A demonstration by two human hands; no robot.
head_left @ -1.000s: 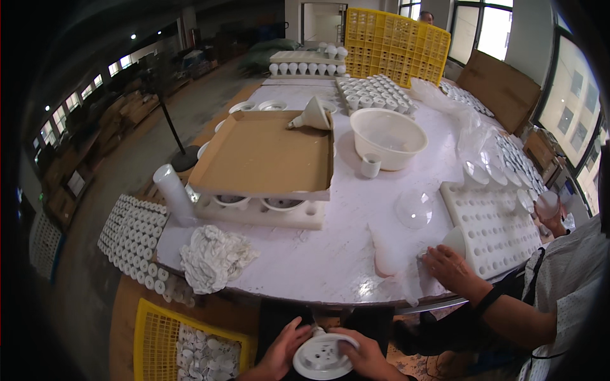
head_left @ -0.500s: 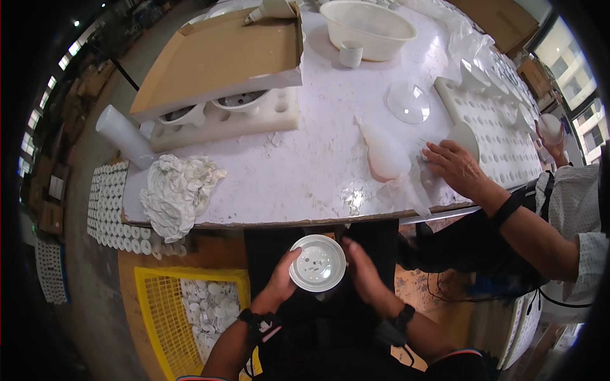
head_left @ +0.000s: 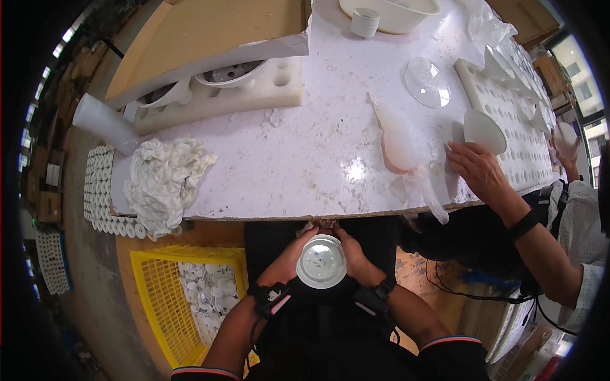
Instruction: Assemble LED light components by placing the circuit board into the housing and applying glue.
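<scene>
A round white lamp (head_left: pixel 321 261) with a shiny, see-through face and several small dark spots inside sits above my lap, face up. My left hand (head_left: pixel 297 251) wraps its left side. Against its right side lies my right hand (head_left: pixel 356 255), and the fingers of both hands meet at its far side, partly hidden beneath the rim. The table's front edge (head_left: pixel 286 218) is just beyond my fingertips.
At the right, a co-worker's hand (head_left: pixel 481 170) is beside a white lamp cone (head_left: pixel 485 132) and a foam tray (head_left: pixel 525 143). A clear dome (head_left: pixel 427 82), plastic bag (head_left: pixel 403 147), crumpled cloth (head_left: pixel 166 181) and cardboard box (head_left: pixel 210 28) are on the table. A yellow basket (head_left: pixel 154 305) of white discs stands lower left.
My right hand has closed in on the lamp, and both hands now meet at its far side. The view has shifted. The co-worker's hand is now against the white cone.
</scene>
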